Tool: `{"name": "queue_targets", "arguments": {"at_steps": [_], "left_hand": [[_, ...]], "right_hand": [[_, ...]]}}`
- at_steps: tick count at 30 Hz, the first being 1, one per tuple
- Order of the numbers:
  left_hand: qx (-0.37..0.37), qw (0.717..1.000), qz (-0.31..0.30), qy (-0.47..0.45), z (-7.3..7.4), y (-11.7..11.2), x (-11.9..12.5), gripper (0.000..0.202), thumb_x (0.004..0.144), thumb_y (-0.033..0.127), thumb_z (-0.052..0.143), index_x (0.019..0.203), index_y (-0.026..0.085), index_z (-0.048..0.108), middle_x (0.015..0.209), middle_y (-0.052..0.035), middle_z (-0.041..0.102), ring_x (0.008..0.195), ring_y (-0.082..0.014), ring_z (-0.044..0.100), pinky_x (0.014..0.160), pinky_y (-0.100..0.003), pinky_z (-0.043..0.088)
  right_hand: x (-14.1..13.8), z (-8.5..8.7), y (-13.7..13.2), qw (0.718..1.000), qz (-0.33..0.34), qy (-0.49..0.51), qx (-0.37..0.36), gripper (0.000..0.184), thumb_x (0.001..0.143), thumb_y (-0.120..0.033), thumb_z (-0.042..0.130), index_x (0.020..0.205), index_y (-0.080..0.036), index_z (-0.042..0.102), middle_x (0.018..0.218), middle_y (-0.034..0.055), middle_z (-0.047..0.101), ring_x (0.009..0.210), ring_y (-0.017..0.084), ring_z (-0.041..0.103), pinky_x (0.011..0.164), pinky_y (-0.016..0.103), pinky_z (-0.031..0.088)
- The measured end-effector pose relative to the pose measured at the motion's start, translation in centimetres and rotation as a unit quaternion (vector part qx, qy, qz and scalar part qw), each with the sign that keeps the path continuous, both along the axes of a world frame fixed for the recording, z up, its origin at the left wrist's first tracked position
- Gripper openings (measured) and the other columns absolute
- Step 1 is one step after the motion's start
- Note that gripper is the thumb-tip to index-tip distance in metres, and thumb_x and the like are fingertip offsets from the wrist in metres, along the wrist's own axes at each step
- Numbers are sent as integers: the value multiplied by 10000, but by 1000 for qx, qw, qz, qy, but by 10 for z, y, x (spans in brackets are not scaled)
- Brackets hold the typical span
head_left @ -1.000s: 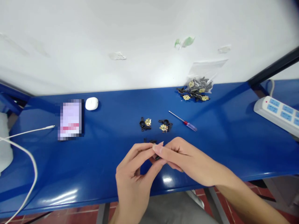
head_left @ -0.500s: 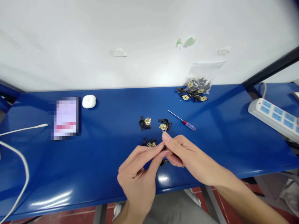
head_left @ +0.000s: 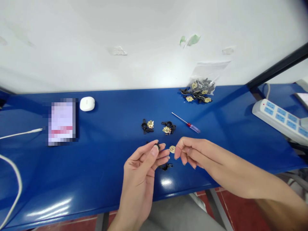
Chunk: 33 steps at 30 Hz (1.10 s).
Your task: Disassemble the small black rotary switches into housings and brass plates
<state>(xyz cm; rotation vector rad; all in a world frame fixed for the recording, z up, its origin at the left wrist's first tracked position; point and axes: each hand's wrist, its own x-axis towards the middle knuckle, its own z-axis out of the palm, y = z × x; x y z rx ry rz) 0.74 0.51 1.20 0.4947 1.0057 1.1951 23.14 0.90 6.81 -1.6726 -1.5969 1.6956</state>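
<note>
The small black part [head_left: 156, 147] is mostly hidden inside the left hand's [head_left: 141, 165] thumb-and-finger pinch. The right hand [head_left: 192, 153], fingers narrowed, pinches a gold disc [head_left: 172, 149] just beside it.

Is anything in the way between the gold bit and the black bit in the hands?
Nothing visible. The right hand pinches the gold disc, the left hand the black part, and only a small open gap lies between them. A loose black piece lies on the table just below, out of the line.
</note>
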Motion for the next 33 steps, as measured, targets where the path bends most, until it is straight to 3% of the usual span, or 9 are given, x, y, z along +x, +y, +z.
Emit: {"name": "queue_targets", "arguments": {"at_steps": [4,7,12,18,21,27,30,33], "left_hand": [[-91,993,-15,-74,9,-3,2,126,971,292,972,1057,202,950,1050,-82,950,920,-215,927,780,-208,746],[-111,990,-8,-83,11,-4,2,167,947,289,996,1058,176,945,1039,-86,945,881,-201,914,773,-204,739],[-127,989,-8,-73,12,-4,-1,180,925,294,1016,1048,185,943,1046,-69,939,837,-167,891,739,-174,714],[-141,988,-16,-65,11,-3,-2,199,925,317,1019,1066,203,938,1046,-47,927,802,-135,869,755,-157,698],[-136,988,-25,-67,9,-2,-1,191,923,308,1020,1058,201,938,1031,-43,922,788,-128,860,740,-149,686],[-133,988,-38,-65,7,-4,1,182,938,311,1009,1065,199,940,1029,-40,917,775,-111,845,743,-137,670],[-131,989,-38,-60,7,-5,0,179,937,309,1010,1065,206,940,1030,-36,915,776,-109,842,746,-138,669],[-129,990,-35,-54,8,-6,0,184,941,307,1007,1076,203,939,1034,-38,914,786,-112,843,756,-140,672]], "right_hand": [[10,9,8,995,80,-67,-10,332,1239,-488,386,1227,-354,690,1103,-8,741,1061,211,656,953,369,512],[13,6,24,993,113,-42,-8,297,1227,-399,402,1252,-325,688,1008,-7,732,959,201,653,880,360,518],[15,-13,60,995,50,48,-70,265,1107,-379,575,1081,-204,772,951,45,725,824,196,639,724,346,520],[29,-19,69,998,1,32,-51,592,1114,-715,585,1043,-186,841,959,76,748,809,198,638,735,359,523],[33,-16,63,999,-13,24,-34,615,1103,-760,608,960,-202,823,905,52,730,791,179,615,747,340,510],[31,-19,63,992,-48,105,-43,537,1125,-692,606,931,-211,744,792,18,660,678,152,561,603,303,447],[30,-19,64,988,-62,129,-52,439,1100,-588,703,974,-185,824,828,40,701,702,151,614,639,297,505],[32,-18,64,984,-68,155,-63,339,1049,-500,815,1134,-184,905,942,70,788,800,163,715,732,286,589]]}}
